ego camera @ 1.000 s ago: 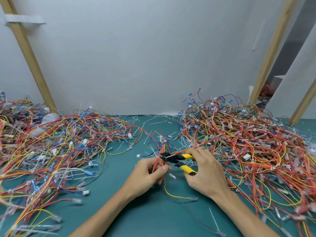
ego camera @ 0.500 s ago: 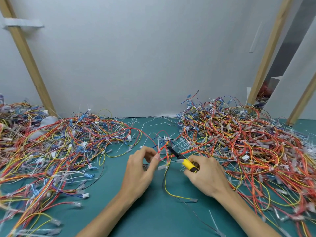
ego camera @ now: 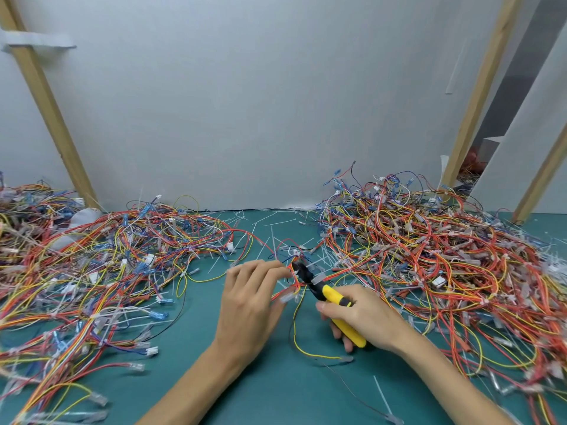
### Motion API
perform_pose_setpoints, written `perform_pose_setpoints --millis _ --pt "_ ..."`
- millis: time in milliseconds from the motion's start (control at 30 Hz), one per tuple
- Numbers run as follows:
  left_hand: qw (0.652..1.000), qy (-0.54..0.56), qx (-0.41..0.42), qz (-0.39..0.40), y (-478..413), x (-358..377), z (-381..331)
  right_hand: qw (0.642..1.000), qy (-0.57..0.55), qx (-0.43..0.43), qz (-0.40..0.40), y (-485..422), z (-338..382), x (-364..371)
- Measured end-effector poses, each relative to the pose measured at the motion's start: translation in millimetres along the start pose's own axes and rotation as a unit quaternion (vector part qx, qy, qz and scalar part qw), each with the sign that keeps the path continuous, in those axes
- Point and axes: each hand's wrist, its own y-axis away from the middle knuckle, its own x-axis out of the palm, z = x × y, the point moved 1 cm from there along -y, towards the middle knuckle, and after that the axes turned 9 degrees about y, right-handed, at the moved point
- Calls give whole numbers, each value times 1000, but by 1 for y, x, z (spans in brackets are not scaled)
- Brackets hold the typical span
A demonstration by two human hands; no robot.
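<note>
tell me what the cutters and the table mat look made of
Cutters: glossy yellow handle sleeves, probably plastic or rubber, over a dark matte head that looks like blackened steel. Table mat: flat teal surface with a dull sheen, likely rubber or vinyl; cannot tell which.

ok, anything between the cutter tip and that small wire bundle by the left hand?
Nothing visible. The cutters in the right hand have their black tip at the small wire bundle; the left hand reaches it from the other side, grip blurred. The big wire piles lie off to both sides.

White wall (ego camera: 276,102) (wooden posts (ego camera: 50,111)) behind teal tabletop (ego camera: 276,394).
</note>
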Motion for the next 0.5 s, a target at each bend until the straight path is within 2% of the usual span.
perform_pose_setpoints --millis 167,300,400,500 --pt "999 20 -29 -4 2 -2 3 988 142 -40 -37 6 11 4" --pt "990 110 -87 -29 3 0 5 955 253 -43 -148 6 9 13" --pt "957 222 -188 -23 4 3 3 912 354 -29 -206 4 4 18" --pt "896 316 -311 3 6 8 0 908 354 -40 -222 1 -2 16"
